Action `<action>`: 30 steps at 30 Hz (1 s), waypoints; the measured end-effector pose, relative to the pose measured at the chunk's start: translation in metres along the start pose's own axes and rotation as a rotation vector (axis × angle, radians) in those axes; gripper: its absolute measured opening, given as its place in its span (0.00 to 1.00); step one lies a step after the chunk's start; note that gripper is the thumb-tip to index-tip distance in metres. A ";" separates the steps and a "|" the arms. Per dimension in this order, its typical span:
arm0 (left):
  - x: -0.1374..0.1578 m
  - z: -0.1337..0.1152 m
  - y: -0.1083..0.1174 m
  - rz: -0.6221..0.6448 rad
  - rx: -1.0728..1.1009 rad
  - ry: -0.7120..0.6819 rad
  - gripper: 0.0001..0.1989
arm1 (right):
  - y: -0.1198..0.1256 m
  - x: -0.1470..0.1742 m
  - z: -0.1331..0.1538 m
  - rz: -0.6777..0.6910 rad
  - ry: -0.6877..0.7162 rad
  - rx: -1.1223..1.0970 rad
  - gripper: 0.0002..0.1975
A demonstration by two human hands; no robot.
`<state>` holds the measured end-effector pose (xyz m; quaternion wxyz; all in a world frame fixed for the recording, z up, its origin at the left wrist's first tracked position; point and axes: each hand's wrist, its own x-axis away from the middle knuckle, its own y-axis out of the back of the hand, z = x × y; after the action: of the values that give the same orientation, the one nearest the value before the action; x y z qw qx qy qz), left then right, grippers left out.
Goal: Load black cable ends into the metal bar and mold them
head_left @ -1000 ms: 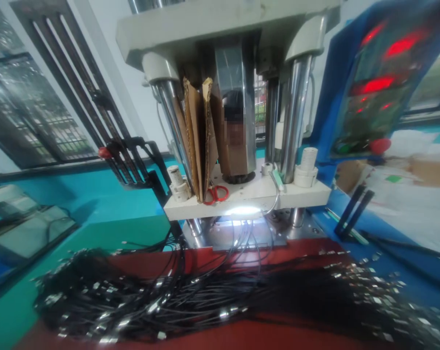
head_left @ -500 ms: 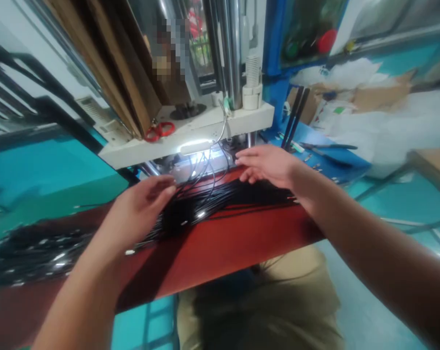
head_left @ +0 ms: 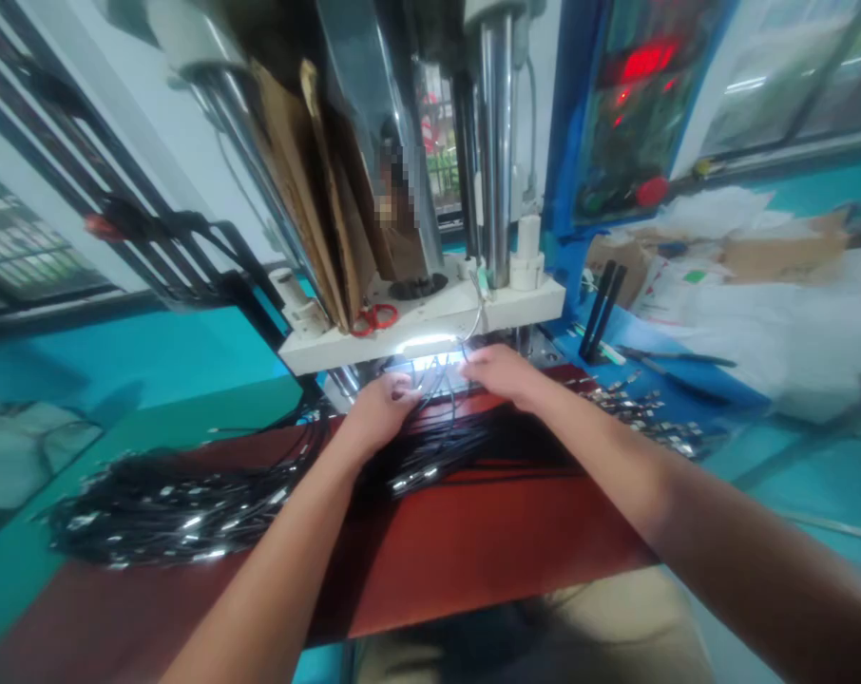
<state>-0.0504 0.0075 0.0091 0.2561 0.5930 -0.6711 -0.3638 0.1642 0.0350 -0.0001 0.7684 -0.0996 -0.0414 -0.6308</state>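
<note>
Black cables (head_left: 450, 410) come out of the lit opening of a press (head_left: 430, 359) and curve down toward the table. My left hand (head_left: 382, 410) is at the left side of the opening, fingers curled and thumb pressed in at a cable. On the opposite side, my right hand (head_left: 500, 372) has its fingertips drawn together at the cables' right edge. Its exact hold is blurred by glare and small size. Below both hands lies a bundle of black cables (head_left: 466, 442) on the red-brown tabletop (head_left: 459, 541).
A large pile of black cables (head_left: 166, 508) with shiny ends covers the table's left. Red-handled scissors (head_left: 374, 319) and cardboard (head_left: 295, 180) rest on the press's white plate (head_left: 430, 328). Right of it, a blue surface (head_left: 730, 389) carries black-handled pliers (head_left: 677, 356) and metal-ended pieces.
Both hands have moved inward and closer to the lit opening, and their fingers have closed at the cables. The camera view has shifted, and red lights now show on the control panel.
</note>
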 end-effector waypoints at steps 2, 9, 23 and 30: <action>0.001 0.003 0.002 -0.013 0.052 0.000 0.18 | -0.008 -0.003 -0.002 -0.005 0.013 -0.044 0.12; 0.001 -0.002 0.022 -0.058 0.157 -0.003 0.19 | -0.049 -0.012 -0.006 0.170 -0.167 -0.403 0.03; 0.102 -0.031 -0.042 -0.066 -0.028 -0.505 0.17 | -0.097 0.015 0.028 0.142 -0.202 -0.766 0.07; 0.055 0.008 -0.006 -0.047 -0.042 -0.386 0.18 | -0.069 0.010 0.020 0.292 -0.139 -0.386 0.07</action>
<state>-0.0618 -0.0453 -0.0049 0.1263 0.5223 -0.6859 -0.4906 0.1002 0.0170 0.0287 0.8134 -0.2926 0.0419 -0.5011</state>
